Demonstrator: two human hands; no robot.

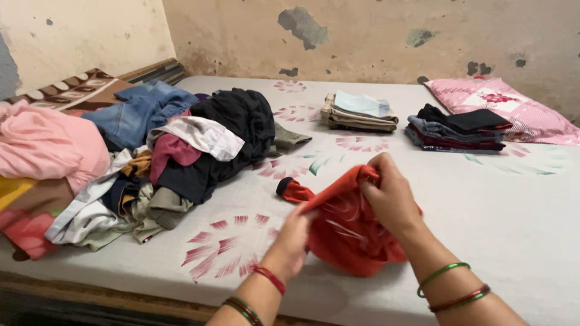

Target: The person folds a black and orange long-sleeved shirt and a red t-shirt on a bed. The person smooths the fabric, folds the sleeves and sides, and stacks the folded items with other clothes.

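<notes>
A bunched red-orange garment (344,232) with a dark cuff lies on the near part of the white bedsheet (501,205). My left hand (294,238) grips its lower left fold. My right hand (393,196) holds its upper edge, with the fingers curled into the cloth. Both wrists wear red and green bangles.
A heap of unfolded clothes (181,151), with jeans and dark and pink pieces, fills the left of the bed. Two folded stacks sit at the back: a beige one (359,113) and a dark one (459,128). A pink pillow (513,108) lies far right. Walls stand behind.
</notes>
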